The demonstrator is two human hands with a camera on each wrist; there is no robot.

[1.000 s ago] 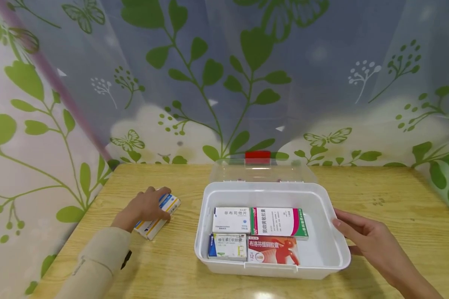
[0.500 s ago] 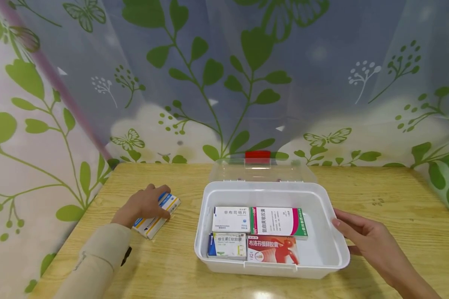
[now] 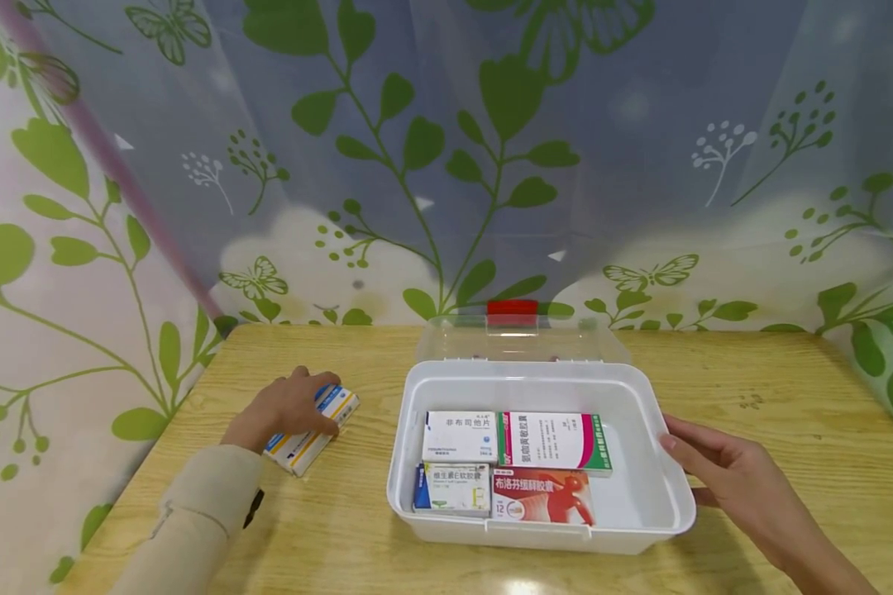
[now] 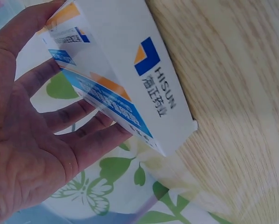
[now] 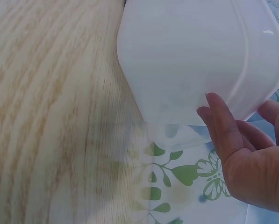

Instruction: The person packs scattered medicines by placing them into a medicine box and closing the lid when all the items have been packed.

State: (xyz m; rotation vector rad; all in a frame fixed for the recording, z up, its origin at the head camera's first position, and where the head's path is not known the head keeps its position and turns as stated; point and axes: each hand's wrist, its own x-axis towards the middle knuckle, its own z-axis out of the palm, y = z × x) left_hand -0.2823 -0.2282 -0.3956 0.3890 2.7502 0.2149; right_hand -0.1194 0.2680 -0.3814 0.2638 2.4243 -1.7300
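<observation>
At the left of the table my left hand [image 3: 290, 406] grips a white medicine box [image 3: 301, 453] with blue and orange stripes. Its thumb and fingers lie along opposite edges of the box, seen closely as the HISUN carton [image 4: 130, 70] in the left wrist view. The carton is tilted in that view, and one edge seems to touch the wood. My right hand [image 3: 740, 475] holds the right end of a white plastic storage box [image 3: 643, 397]. The thumb is at the rim; the fingers [image 5: 223, 123] lie against the outer wall.
Inside the storage box sit a white carton [image 3: 460, 438], a green-and-magenta carton [image 3: 554, 442], a blue-and-yellow carton [image 3: 452, 489] and a red carton [image 3: 542, 497]. Its clear lid [image 3: 461, 339], with a red latch [image 3: 513, 311], is raised behind. A leaf-patterned curtain [image 3: 446, 165] borders the wooden table [image 3: 752, 372].
Almost nothing differs. The left hand and its medicine box shifted very slightly between the first frame and the second; both hands keep their places since.
</observation>
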